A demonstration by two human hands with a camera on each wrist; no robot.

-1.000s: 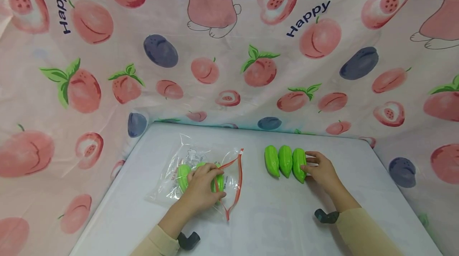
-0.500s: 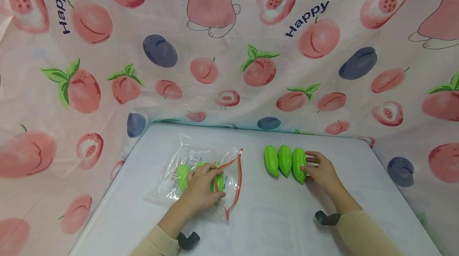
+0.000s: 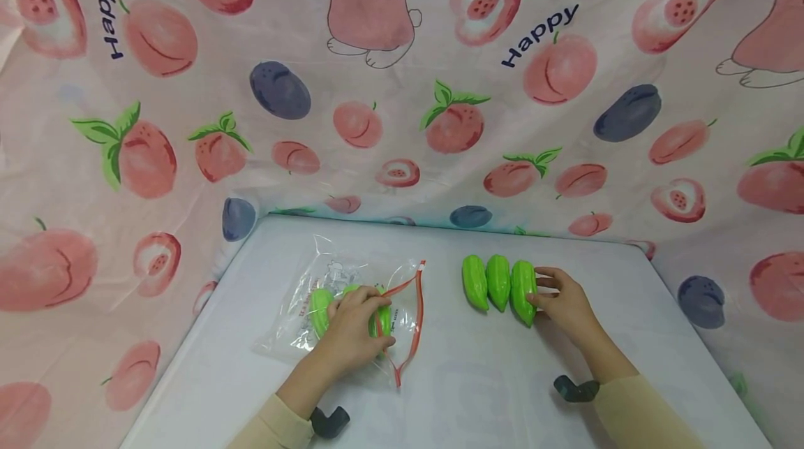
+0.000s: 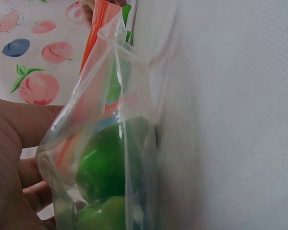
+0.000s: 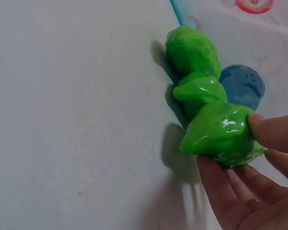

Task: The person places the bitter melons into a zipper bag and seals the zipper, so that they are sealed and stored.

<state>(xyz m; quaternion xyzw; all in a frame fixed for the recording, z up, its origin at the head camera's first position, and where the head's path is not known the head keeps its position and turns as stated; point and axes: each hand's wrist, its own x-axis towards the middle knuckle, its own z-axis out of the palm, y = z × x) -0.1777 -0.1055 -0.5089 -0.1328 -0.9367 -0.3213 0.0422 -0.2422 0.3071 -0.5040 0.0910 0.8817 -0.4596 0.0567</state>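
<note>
A clear zip bag (image 3: 295, 327) with an orange-red zip edge lies at the left of the table, its mouth spread toward the right. Green lumps (image 4: 103, 167) show through its plastic. My left hand (image 3: 354, 327) holds the bag near its mouth, fingers curled over the plastic; some fingertips are hidden. To the right stand three glossy green, ribbed, pod-shaped pieces in a row: a left one (image 3: 474, 283), a middle one (image 3: 499, 283) and a right one (image 3: 523, 292). My right hand (image 3: 565, 302) pinches the right piece (image 5: 225, 132) between thumb and fingers.
The white table (image 3: 477, 379) ends at a fruit-patterned cloth (image 3: 389, 121) that rises behind and at both sides. A dark wrist mount (image 3: 329, 422) sits by the left sleeve, and another dark mount (image 3: 574, 388) by the right sleeve.
The right green piece's lower tip has shifted slightly toward me, and my right hand has dropped a little with it. My left hand and the bag look unmoved.
</note>
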